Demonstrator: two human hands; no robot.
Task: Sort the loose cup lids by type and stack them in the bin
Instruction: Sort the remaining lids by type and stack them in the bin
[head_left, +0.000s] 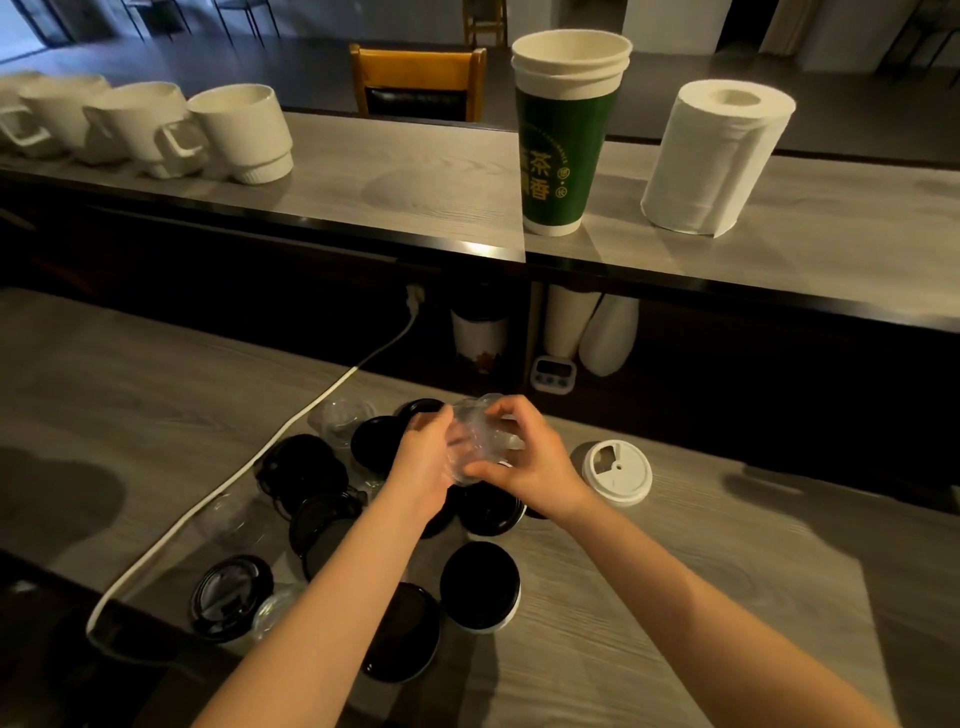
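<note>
Closest on the tabletop (675, 597) lie many black lids (480, 584), some partly on top of each other. A little farther, both hands are up over the pile. The left hand (423, 462) and the right hand (524, 457) hold clear lids (478, 439) between them, fingers curled round the edges. I cannot tell how many. One white lid (616, 472) lies to the right, apart from the black ones. A white cable (249, 467) runs along the left. On the far counter stand green paper cups (563, 156), a paper roll (717, 156) at the right and white mugs (239, 132) at the left.
</note>
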